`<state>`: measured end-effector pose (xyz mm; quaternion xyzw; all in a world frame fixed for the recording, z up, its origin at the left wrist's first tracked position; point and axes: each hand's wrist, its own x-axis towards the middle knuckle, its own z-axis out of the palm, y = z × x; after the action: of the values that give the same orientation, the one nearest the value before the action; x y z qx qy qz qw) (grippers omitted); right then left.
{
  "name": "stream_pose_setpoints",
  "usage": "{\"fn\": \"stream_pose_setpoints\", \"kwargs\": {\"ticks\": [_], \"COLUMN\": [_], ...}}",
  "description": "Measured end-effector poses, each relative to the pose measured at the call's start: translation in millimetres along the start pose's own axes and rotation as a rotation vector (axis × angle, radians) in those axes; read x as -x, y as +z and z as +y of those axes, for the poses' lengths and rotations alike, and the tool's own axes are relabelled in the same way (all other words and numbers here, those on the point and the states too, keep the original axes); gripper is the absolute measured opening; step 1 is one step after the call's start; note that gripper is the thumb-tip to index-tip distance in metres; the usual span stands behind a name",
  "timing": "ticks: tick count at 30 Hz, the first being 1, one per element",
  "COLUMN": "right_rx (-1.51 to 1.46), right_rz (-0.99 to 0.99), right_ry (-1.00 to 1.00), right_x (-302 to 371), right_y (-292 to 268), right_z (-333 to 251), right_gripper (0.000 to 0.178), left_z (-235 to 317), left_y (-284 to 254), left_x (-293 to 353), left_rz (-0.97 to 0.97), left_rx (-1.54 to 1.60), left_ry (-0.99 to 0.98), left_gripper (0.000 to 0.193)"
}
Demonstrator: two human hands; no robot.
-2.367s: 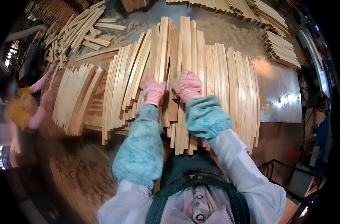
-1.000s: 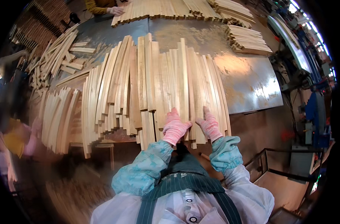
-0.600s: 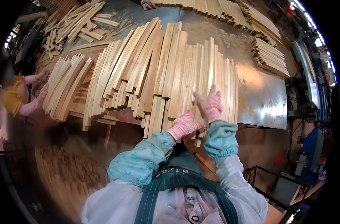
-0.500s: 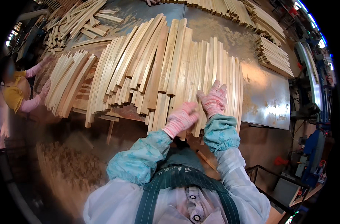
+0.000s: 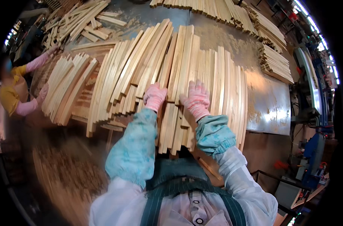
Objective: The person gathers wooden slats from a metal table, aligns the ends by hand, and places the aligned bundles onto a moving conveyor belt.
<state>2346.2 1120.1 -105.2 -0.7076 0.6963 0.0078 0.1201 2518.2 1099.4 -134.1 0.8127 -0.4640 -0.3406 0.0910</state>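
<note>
Because the near ends of the wooden strips (image 5: 176, 75) overhung the surface (image 5: 269, 107), a tug toward me could have tipped some off; my right hand (image 5: 197, 98) lay spread on them, my left hand (image 5: 155, 96) curled, its grip unclear.

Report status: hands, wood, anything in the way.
Left hand curled at strips, grip unclear. Right hand open, palm down over strips. Strips side by side, ends uneven. Co-worker at far left, apart from both hands.
</note>
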Motion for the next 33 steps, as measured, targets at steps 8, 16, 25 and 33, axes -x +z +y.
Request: {"fn": "stream_pose_setpoints", "kwargs": {"ticks": [8, 16, 25, 33], "right_rx": [0.078, 0.035, -0.328, -1.666], "right_rz": [0.114, 0.102, -0.048, -0.023], "right_ry": [-0.101, -0.164, 0.363, 0.141], "right_x": [-2.4, -1.1, -35.0, 27.0], "right_y": [39.6, 31.1, -5.1, -54.1], "right_z": [-10.6, -38.9, -38.4, 82.8], "right_gripper": [0.085, 0.076, 0.062, 0.067], "left_z": [26.7, 17.0, 27.4, 30.3], "left_y": [19.3, 24.1, 4.5, 15.0], "left_x": [-1.5, -30.0, -24.4, 12.6], "left_rz": [-0.110, -0.241, -0.345, -0.201], "left_rx": [-0.045, -0.010, 0.275, -0.224], "left_ry": [0.162, 0.101, 0.136, 0.056], "left_gripper": [0.103, 0.105, 0.104, 0.098]}}
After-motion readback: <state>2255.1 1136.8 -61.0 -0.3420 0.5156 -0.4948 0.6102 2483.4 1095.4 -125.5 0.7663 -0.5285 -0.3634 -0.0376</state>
